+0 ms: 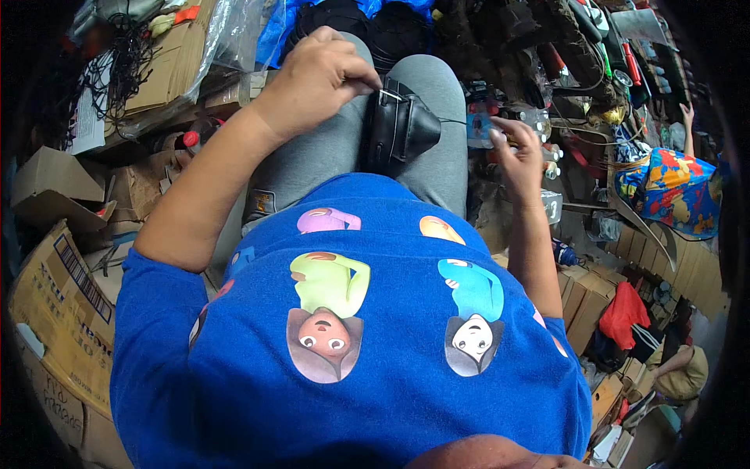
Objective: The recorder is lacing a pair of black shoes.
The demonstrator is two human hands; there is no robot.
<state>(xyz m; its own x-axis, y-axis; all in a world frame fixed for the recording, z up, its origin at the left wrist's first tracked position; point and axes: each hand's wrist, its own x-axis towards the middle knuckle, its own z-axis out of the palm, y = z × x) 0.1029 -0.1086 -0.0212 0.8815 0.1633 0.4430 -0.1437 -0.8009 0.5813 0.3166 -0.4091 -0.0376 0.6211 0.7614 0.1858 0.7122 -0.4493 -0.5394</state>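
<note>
Hands: two, both mine and bare.
Left hand [328,76]: one; thumb and forefinger drawn nearly together at the top edge of the black piece; I cannot tell whether they pinch anything.
Right hand [517,152]: one; fingers half curled, a gap between thumb and fingers on the near side; I cannot tell whether the tips grip the thread.
Black piece [416,129]: one, leather-like, shiny, lying across my lap between the thighs.
Pale sliver [391,95]: one, thin, at the piece's top edge, just beside my left fingertips.
Thread [453,121]: one, dark, running from the piece toward my right hand.
Black bundles: two, beyond my knees, near a blue sheet [272,43].
Red-capped bottle [192,139]: one, left of my left forearm.
Red cloth [625,314]: one, on my right.
Printed carton [48,285]: one, lower left; large dark lettering, a barred block, and handwriting below.
Trouser patch [264,203]: one, yellow and dark, too small to read.
Shirt figures: two whole, one lime-topped [328,313], one blue-topped [473,313]; others partly visible.
</note>
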